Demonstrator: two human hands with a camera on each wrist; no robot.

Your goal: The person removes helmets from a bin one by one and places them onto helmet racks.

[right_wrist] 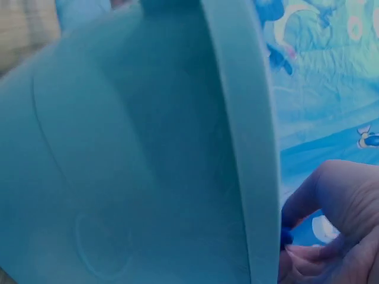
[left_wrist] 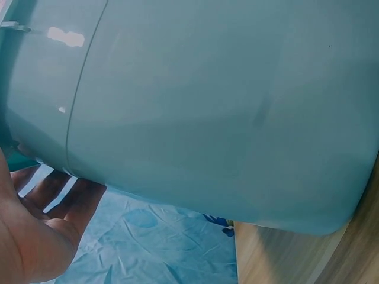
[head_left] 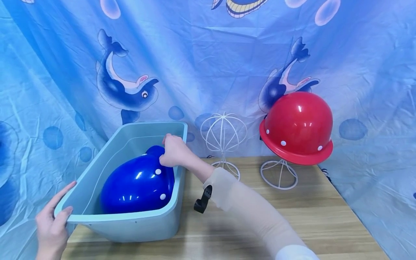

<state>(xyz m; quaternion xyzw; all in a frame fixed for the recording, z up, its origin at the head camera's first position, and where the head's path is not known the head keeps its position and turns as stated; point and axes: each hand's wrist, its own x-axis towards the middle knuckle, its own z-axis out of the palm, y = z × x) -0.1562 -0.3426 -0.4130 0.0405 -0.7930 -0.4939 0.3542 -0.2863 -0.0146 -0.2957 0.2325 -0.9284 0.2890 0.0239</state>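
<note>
A blue hard hat (head_left: 136,187) with white rivets lies on its side inside a light teal plastic tub (head_left: 130,216). My right hand (head_left: 177,151) reaches over the tub's right wall and pinches the hat's edge; the tub wall blocks most of that grip in the right wrist view, where a bit of blue shows by the fingers. At the near left corner, my left hand (head_left: 53,220) grips the tub's rim, thumb on one side and fingers on the other. In the left wrist view the fingers curl behind the tub wall.
A bare white wire stand (head_left: 223,139) stands on the wooden table (head_left: 312,213) right of the tub. Further right, a red hard hat (head_left: 299,126) sits tilted on a second wire stand (head_left: 278,178). A blue curtain (head_left: 208,65) with dolphins hangs behind.
</note>
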